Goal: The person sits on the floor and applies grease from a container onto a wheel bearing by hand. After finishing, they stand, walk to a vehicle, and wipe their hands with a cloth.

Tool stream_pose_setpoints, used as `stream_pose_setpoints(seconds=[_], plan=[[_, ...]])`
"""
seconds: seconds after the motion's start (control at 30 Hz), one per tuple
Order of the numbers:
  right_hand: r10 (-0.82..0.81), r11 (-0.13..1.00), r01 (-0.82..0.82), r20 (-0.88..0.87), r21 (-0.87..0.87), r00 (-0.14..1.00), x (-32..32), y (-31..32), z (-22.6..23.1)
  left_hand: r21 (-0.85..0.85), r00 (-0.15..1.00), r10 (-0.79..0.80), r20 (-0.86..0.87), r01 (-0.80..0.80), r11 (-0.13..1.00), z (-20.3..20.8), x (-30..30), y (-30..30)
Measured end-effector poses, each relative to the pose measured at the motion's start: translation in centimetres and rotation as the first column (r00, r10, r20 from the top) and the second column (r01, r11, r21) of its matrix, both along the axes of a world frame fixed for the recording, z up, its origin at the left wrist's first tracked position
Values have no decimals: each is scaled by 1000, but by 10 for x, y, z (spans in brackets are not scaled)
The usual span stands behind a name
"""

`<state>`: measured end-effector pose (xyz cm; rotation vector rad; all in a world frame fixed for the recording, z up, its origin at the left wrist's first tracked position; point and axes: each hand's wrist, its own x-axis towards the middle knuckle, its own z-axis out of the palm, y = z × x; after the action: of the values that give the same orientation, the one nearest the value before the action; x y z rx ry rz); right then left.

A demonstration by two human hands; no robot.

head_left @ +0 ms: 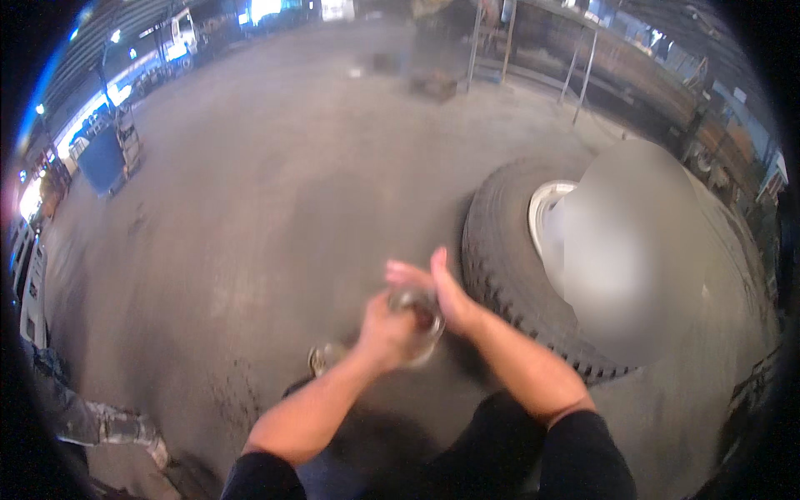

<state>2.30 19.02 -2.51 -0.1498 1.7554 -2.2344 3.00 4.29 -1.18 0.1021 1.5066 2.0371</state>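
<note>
My left hand (pixel 385 332) is closed around a shiny, round-ended object (pixel 423 304). Motion blur hides its exact kind; it looks like a short metal or glassy cylinder with a dark inside. Against its right side lies my right hand (pixel 451 298), with fingers stretched out and the thumb pointing up. Both hands meet in front of my body, above the grey floor. Just to their right, a large truck tyre (pixel 500 242) lies on its side around a pale metal rim (pixel 546 208). A grey smear covers much of the wheel.
A blue panel-like cart (pixel 104 162) stands far left. Metal frame legs (pixel 587 75) rise at the back right, beside a long, rusty-looking structure (pixel 642 92). A small dark block (pixel 435 86) sits on the far floor (pixel 250 167). Clutter lines the lower left edge.
</note>
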Motion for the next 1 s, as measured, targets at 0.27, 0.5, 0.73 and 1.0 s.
stream_pose_setpoints(seconds=[0.27, 0.5, 0.73, 1.0], plan=[[-319, 946, 303, -157, -115, 935, 2, -11, 2, -36, 993, 81, -85, -84, 996, 0, -6, -11], [-431, 865, 468, -208, 183, 878, 2, -15, -2, -390, 737, -142, -661, -177, 904, 6, 7, -3], [-461, 881, 444, 90, 163, 883, -7, -5, 6, -183, 904, -115, -412, 41, 982, 2, -1, -8], [-46, 995, 59, 146, -83, 988, 0, -9, 4, 74, 977, -22, -213, 39, 996, -22, -12, -9]])
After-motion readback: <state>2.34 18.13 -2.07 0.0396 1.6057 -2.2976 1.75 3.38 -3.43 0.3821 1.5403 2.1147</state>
